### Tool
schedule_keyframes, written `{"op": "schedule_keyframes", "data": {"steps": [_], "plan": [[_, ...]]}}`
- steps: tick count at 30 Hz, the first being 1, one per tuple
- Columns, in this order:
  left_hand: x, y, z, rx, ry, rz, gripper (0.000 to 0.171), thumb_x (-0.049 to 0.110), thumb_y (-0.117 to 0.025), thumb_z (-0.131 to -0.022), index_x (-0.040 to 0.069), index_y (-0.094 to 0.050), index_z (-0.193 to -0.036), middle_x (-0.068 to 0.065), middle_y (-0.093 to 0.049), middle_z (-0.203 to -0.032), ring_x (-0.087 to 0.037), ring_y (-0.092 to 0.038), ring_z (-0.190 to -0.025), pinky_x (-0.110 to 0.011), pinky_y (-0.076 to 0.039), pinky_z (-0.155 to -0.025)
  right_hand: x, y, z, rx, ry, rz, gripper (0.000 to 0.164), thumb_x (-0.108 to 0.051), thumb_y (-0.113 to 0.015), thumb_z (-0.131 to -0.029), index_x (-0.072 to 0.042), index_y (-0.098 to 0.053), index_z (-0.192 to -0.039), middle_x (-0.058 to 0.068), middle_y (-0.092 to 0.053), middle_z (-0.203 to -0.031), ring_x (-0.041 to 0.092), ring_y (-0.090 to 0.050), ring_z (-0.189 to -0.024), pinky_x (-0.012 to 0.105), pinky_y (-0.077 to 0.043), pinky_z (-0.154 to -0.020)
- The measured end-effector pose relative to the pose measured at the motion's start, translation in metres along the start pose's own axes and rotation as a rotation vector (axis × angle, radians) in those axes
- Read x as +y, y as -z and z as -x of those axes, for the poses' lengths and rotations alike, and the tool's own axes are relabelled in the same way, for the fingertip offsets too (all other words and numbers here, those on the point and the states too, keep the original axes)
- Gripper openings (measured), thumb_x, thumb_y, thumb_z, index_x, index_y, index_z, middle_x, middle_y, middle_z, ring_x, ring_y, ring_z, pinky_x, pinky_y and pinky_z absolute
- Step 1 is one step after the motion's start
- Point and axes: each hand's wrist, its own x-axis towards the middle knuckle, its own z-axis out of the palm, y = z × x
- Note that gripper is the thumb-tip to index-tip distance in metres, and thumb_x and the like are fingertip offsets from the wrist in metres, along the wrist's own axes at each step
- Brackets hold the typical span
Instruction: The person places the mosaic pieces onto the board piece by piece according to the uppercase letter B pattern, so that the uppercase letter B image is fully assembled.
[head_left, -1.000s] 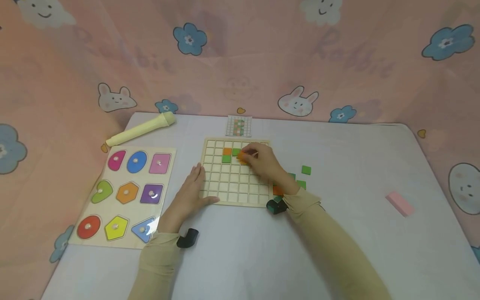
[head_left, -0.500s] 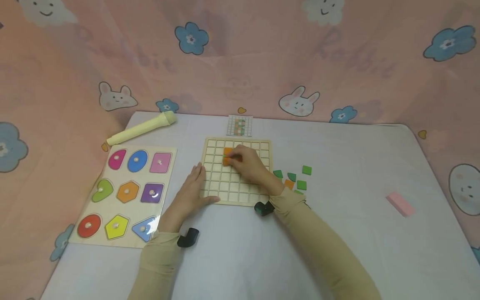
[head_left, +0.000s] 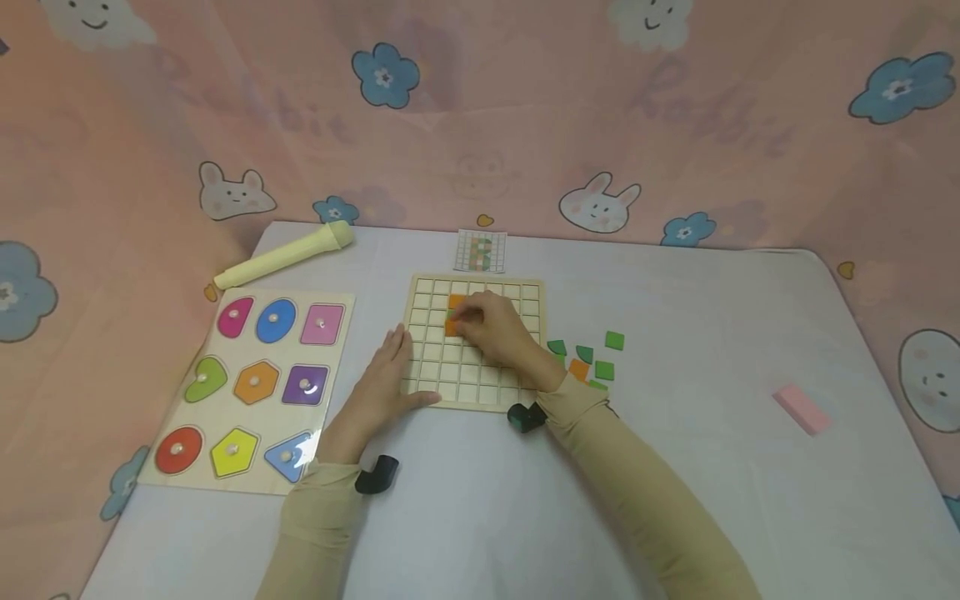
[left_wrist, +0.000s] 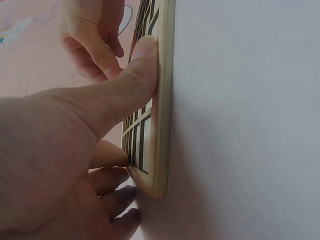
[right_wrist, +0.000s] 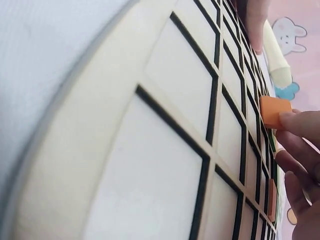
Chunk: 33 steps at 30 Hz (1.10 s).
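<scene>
A wooden grid board [head_left: 450,375] lies on the white table. My left hand [head_left: 375,396] rests against its left side and near corner, thumb on the front rim, fingers fairly straight along the side. Between thumb and fingertips my right hand [head_left: 501,331] pinches an orange square tile [right_wrist: 275,112] at the grid's upper left. That tile looks tilted against the cells in the right wrist view. Another orange tile [head_left: 456,300] sits in a cell farther back, with a bit of green showing between them. The right hand hides the other cells behind it.
Loose green tiles [head_left: 614,341] and an orange tile [head_left: 578,369] lie right of the board. A small pattern card [head_left: 480,252] lies behind it. At left are a knobbed shape puzzle [head_left: 262,417] and a pale yellow microphone-shaped object [head_left: 285,257]. A pink block [head_left: 802,408] sits far right.
My right hand has moved left across the grid with the orange tile, then stayed nearly still over the last half second. The left hand has kept its place on the board.
</scene>
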Motion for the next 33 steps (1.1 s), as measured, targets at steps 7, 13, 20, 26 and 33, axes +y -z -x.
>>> {"op": "schedule_keyframes", "data": {"steps": [7, 13, 20, 26, 33], "plan": [[-0.001, -0.001, -0.001, -0.001, 0.017, 0.0, 0.114, 0.033, -0.085, -0.09, -0.001, -0.01, -0.168, -0.017, 0.0, -0.179, -0.035, 0.001, -0.167, -0.052, -0.011, -0.136, -0.001, 0.0, -0.001, -0.017, -0.007, 0.044, 0.007, -0.007, -0.078, -0.096, -0.003, -0.084, -0.098, 0.012, -0.076, -0.105, 0.027, -0.061, -0.103, 0.039, -0.052, -0.091], [0.0, -0.001, -0.001, -0.003, 0.017, -0.003, 0.114, 0.033, -0.085, -0.09, -0.001, -0.01, -0.168, -0.017, 0.001, -0.179, -0.035, 0.001, -0.167, -0.052, -0.01, -0.136, -0.006, 0.0, 0.0, -0.02, -0.014, 0.074, 0.006, -0.005, -0.079, -0.094, -0.003, -0.084, -0.096, 0.013, -0.074, -0.111, 0.032, -0.061, -0.116, 0.046, -0.052, -0.108], [0.0, -0.002, -0.001, -0.002, 0.013, -0.001, 0.114, 0.032, -0.085, -0.09, -0.001, -0.01, -0.168, -0.017, 0.001, -0.179, -0.035, 0.002, -0.167, -0.051, -0.009, -0.136, 0.001, 0.01, 0.005, -0.016, -0.004, 0.102, 0.01, -0.005, -0.077, -0.094, -0.005, -0.083, -0.102, 0.012, -0.071, -0.114, 0.031, -0.057, -0.116, 0.045, -0.053, -0.103], [0.001, -0.001, 0.0, -0.001, 0.019, 0.011, 0.114, 0.031, -0.086, -0.09, 0.0, -0.009, -0.168, -0.016, 0.002, -0.179, -0.034, 0.003, -0.167, -0.051, -0.009, -0.136, 0.017, 0.031, 0.013, -0.007, -0.032, 0.044, 0.012, -0.002, -0.074, -0.093, -0.001, -0.08, -0.104, 0.016, -0.07, -0.118, 0.036, -0.056, -0.126, 0.053, -0.048, -0.116], [0.002, 0.0, 0.001, 0.001, 0.02, 0.009, 0.114, 0.03, -0.086, -0.09, 0.0, -0.009, -0.168, -0.016, 0.002, -0.179, -0.034, 0.003, -0.167, -0.051, -0.008, -0.136, 0.037, 0.059, 0.025, 0.016, -0.116, 0.039, 0.02, -0.008, -0.077, -0.093, -0.001, -0.079, -0.112, 0.018, -0.068, -0.121, 0.035, -0.055, -0.114, 0.053, -0.049, -0.102]]}}
